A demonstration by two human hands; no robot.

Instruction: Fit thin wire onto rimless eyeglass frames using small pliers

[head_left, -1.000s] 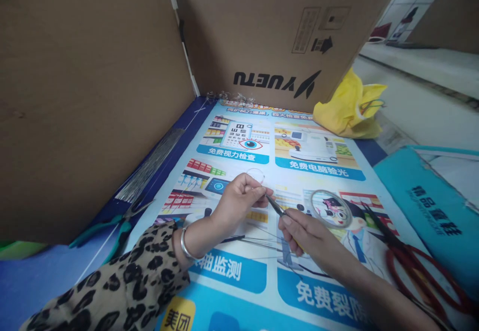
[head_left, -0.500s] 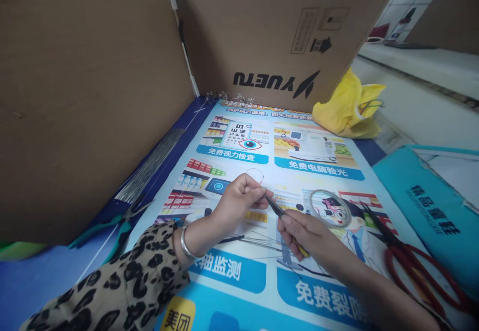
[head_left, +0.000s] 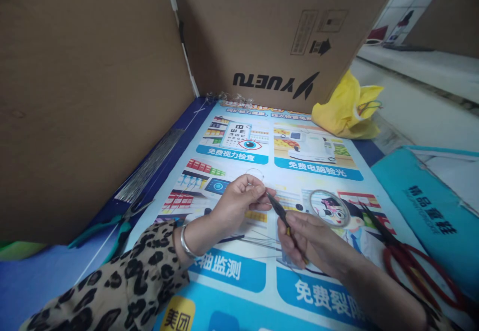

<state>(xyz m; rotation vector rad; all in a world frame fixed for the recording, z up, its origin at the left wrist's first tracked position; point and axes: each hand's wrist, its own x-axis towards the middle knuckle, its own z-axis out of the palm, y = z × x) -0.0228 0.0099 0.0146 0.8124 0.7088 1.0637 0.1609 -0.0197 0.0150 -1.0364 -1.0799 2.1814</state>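
Note:
My left hand (head_left: pixel 239 203), with a silver bangle (head_left: pixel 186 241) at the wrist, is closed in a pinch on a thin wire (head_left: pixel 261 172) whose fine curved part shows just above the fingertips. In my right hand (head_left: pixel 309 236) are needle-nose pliers (head_left: pixel 276 206) with dark jaws and yellow on the handles. Their tip points up and left, right at the left fingertips; whether the jaws touch the wire is too small to tell. Several loose straight wires (head_left: pixel 258 242) lie on the printed poster (head_left: pixel 239 311) beneath my hands.
Cardboard panels (head_left: pixel 93 96) stand at left and back. Wire strands (head_left: pixel 149 166) and green-handled cutters (head_left: pixel 121 221) lie left. On the right are a wire coil (head_left: pixel 349 216), red-handled scissors (head_left: pixel 392 263), a yellow bag (head_left: pixel 342 114) and a teal box (head_left: pixel 406 186). Small wire pieces (head_left: pixel 228 97) sit at the back.
My right hand has turned a little, so the pliers stand steeper and their jaws show more broadly. My left hand keeps its pinch in nearly the same place.

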